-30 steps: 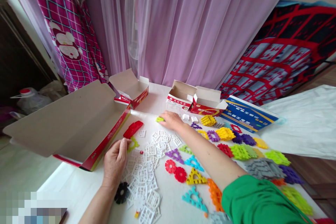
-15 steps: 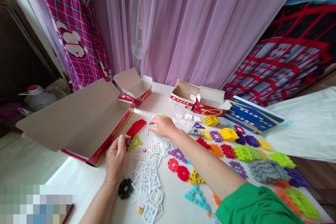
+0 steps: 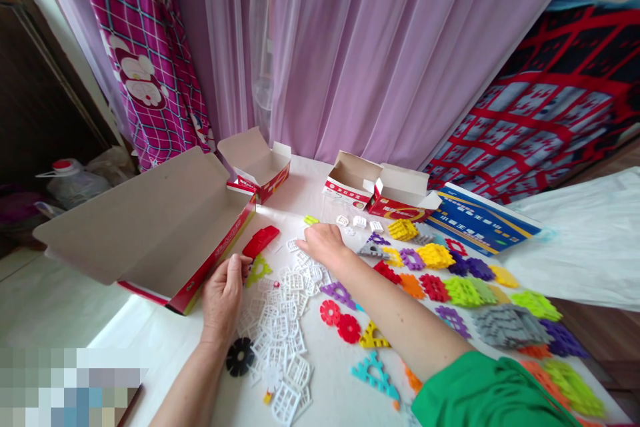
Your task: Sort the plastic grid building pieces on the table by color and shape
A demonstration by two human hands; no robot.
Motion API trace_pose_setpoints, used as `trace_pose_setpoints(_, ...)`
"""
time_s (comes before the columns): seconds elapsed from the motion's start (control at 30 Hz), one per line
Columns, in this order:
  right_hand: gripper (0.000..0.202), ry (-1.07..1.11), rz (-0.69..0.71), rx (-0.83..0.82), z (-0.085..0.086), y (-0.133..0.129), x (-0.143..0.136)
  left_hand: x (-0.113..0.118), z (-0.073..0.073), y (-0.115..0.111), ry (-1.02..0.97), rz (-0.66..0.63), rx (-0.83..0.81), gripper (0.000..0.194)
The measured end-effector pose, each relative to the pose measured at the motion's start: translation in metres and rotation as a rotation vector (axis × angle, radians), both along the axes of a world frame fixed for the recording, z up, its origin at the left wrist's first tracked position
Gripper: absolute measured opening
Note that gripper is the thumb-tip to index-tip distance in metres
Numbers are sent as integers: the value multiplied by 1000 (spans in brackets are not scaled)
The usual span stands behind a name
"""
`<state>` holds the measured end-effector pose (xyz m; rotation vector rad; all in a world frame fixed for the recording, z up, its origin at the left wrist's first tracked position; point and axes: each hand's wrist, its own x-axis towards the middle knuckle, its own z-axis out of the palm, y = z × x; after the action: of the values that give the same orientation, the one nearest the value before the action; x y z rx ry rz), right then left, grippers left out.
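My right hand is closed at the far end of the white pile, its fingertips on a small white plastic window piece. My left hand rests beside the large box, fingers curled under and thumb on top; what they hold, if anything, is hidden. Just beyond its fingertips lies a red plastic piece, and a lime-green piece is close by. Between my forearms spreads a heap of white lattice window pieces. A black round piece lies at the heap's near left.
A large open cardboard box stands left, with a smaller open box behind it. Two more open boxes and a blue box panel are at the back right. Colourful interlocking pieces cover the table's right side.
My right hand has shifted slightly right and its fingers have closed. The small white window piece has moved right with it. My left hand stays almost where it was.
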<state>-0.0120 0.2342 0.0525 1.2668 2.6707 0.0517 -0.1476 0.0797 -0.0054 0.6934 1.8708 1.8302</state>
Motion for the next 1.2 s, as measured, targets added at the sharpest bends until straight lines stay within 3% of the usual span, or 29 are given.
trace_pose_setpoints(0.1, 32, 58, 66, -5, -1, 11, 14, 0, -2, 0, 2, 3, -1, 49)
trace_pose_setpoints(0.27, 38, 159, 464, -111, -4, 19, 12, 0, 0, 1, 11, 0, -10, 50)
trace_pose_setpoints(0.33, 36, 120, 502, -173, -3, 19, 5, 0, 2, 0, 23, 1, -19, 49)
trace_pose_setpoints(0.6, 30, 59, 199, -72, 0, 18, 8, 0, 4, 0, 34, 0, -29, 46)
trace_pose_setpoints(0.77, 33, 23, 277, -155, -3, 26, 17, 0, 5, 0, 58, -2, -32, 46)
trace_pose_setpoints(0.97, 32, 59, 237, -151, 0, 33, 18, 0, 6, 0, 51, -2, -37, 46)
trace_pose_setpoints(1.07, 34, 186, 134, -125, 8, 50, 40, -1, 4, 0, 47, -8, -38, 46)
trace_pose_setpoints(1.2, 34, 219, -110, -22, 17, 94, 97, -2, 0, 0, 59, 4, -56, 46)
